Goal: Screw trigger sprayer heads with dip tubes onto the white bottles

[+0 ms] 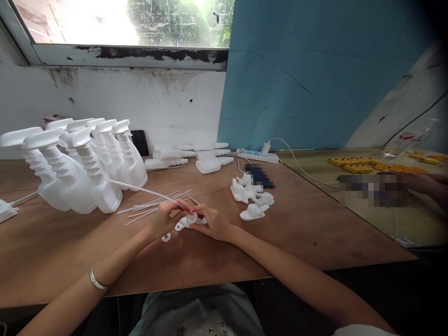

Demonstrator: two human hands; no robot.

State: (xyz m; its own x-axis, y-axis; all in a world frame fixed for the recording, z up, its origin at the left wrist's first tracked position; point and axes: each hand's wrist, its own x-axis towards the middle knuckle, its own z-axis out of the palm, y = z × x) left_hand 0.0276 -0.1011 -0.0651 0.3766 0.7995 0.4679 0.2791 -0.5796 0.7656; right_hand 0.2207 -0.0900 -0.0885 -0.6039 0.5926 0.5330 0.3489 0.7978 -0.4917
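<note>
My left hand [167,218] pinches the near end of a long white plastic tube [145,190], which slants up to the left in front of the bottles. Closed around a white trigger spray head [191,219] is my right hand [213,224]; the tube's end meets the spray head's round opening between my fingertips. A thin metal rod [193,200] sticks out beyond my right fingers, its other end hidden. On the tabletop by my left hand lies a white ring washer [166,237]. Several loose white tubes [140,212] lie beyond that hand.
Several white spray bottles [84,172] stand at left. More white bottles [210,165] lie near the wall. White spray heads [254,210] are piled at right, by a power strip [259,155]. On the adjoining table are yellow pieces [371,164] and another person's hand [429,184].
</note>
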